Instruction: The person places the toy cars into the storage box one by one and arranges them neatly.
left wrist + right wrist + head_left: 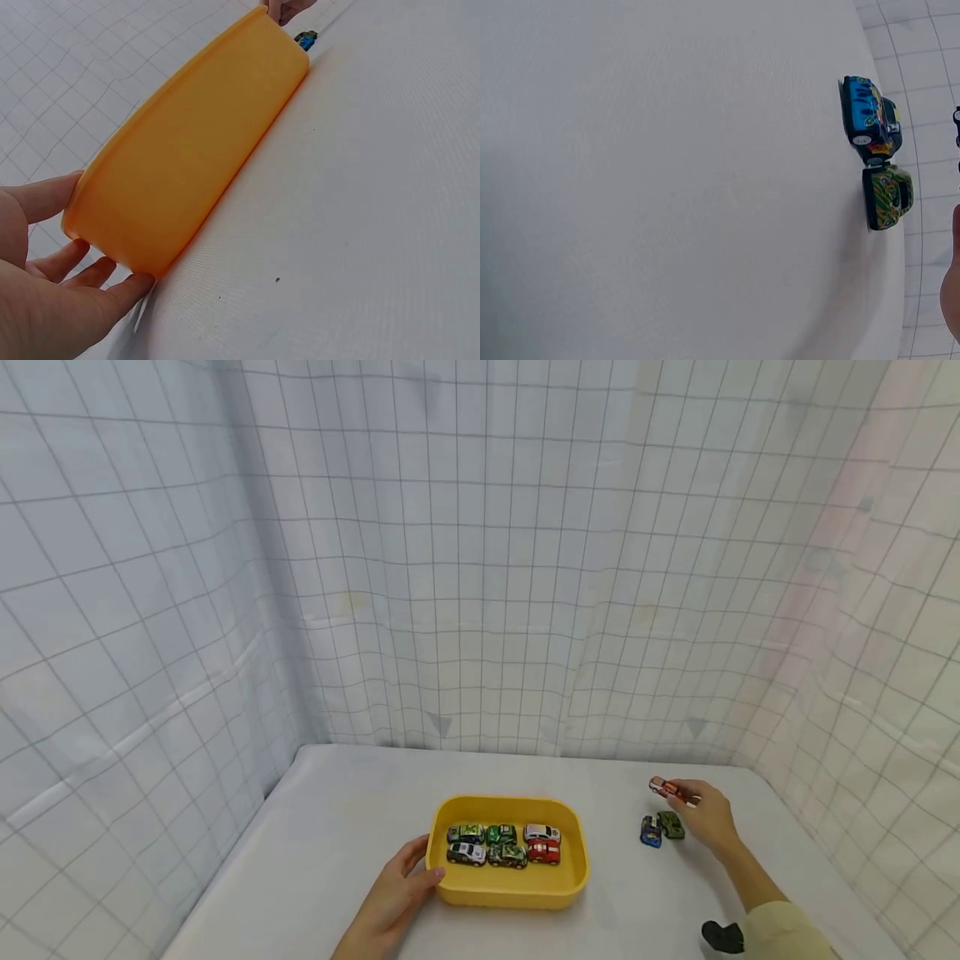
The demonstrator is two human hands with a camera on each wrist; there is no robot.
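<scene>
My left hand [395,893] grips the left end of a yellow tray [510,897], thumb over the rim and fingers against the outer wall, as the left wrist view also shows. Two rows of toy cars sit inside, among them a red car [543,852] and a white-and-green car [467,854]. Over at the right, my right hand [707,814] pinches a red-and-white toy car [664,787] above the table. Just below that hand, a blue toy car [651,832] and a green toy car [671,825] stand side by side on the white surface.
A black object [723,937] lies near the right sleeve [783,931] at the table's front. White cloth walls with a grid pattern [495,568] enclose the white table [337,793] at the back and both sides.
</scene>
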